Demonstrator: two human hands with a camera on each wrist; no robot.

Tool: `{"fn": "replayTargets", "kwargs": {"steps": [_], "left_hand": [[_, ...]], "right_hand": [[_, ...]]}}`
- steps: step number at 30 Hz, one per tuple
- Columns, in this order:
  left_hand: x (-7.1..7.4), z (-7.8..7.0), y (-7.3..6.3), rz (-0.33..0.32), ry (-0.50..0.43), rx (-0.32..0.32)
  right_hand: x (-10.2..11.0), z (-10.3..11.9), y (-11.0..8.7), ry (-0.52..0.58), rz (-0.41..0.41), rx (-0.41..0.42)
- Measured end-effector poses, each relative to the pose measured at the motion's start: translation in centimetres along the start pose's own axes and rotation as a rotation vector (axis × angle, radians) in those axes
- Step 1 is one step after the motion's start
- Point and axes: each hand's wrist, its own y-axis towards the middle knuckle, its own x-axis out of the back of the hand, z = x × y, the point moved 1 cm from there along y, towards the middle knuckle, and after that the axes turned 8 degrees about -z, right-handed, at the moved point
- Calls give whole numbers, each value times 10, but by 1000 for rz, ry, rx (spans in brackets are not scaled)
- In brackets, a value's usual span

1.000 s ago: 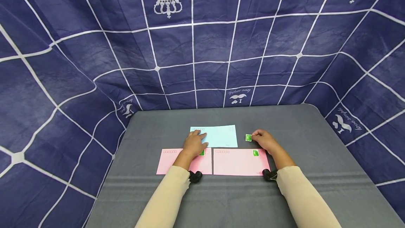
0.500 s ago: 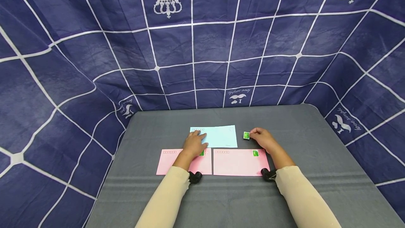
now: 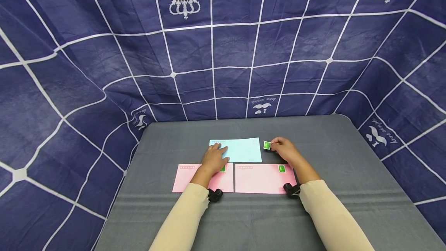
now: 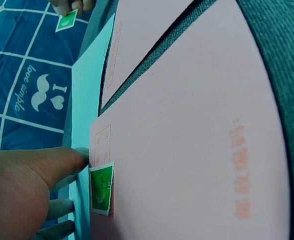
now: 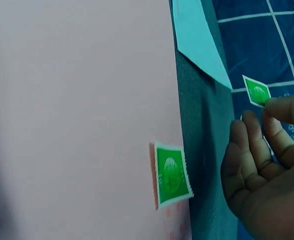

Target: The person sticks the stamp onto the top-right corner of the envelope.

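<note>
Between thumb and forefinger my right hand (image 3: 285, 149) pinches a green postage stamp (image 3: 267, 145) by its edge, just right of the light blue envelope (image 3: 242, 150). The right wrist view shows that stamp (image 5: 257, 92) held up, the other fingers loosely bent below. My left hand (image 3: 213, 160) rests with spread fingers on the blue envelope's left part, its wrist crossing over the left pink envelope (image 3: 184, 177). A green stamp (image 4: 102, 188) sits on that pink envelope, close to my left thumb. Another stamp (image 3: 282, 169) lies at the upper right corner of the right pink envelope (image 3: 259, 179).
The envelopes lie on a grey cloth-covered table (image 3: 244, 224). A dark blue curtain (image 3: 230, 49) with white grid lines rises behind the table and along both sides. Each wrist wears a black camera, such as the left camera (image 3: 215, 195).
My right hand has moved left and slightly away from me, bringing the pinched stamp closer to the blue envelope's right edge. The left hand has stayed in place.
</note>
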Motion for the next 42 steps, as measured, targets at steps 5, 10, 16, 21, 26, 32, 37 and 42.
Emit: {"fn": "replayTargets", "kwargs": {"steps": [5, 10, 16, 21, 26, 32, 37, 42], "left_hand": [[0, 0, 0, -2, 13, -11], [1, 0, 0, 12, 18, -8], [1, 0, 1, 9, 28, -10], [2, 1, 1, 3, 17, -19], [3, 1, 0, 4, -10, -9], [2, 1, 0, 7, 0, -2], [3, 0, -1, 2, -5, -3], [5, -1, -1, 6, -6, -3]], "right_hand": [[-6, 5, 2, 30, 10, 18], [-13, 9, 5, 70, 19, 7], [-21, 12, 9, 92, 24, -7], [-28, 15, 11, 103, 14, -6], [-32, 18, 13, 97, 2, -11], [-35, 19, 16, 102, -3, 3], [-38, 17, 19, 99, -2, -2], [-40, 16, 22, 77, -3, -17]]}}
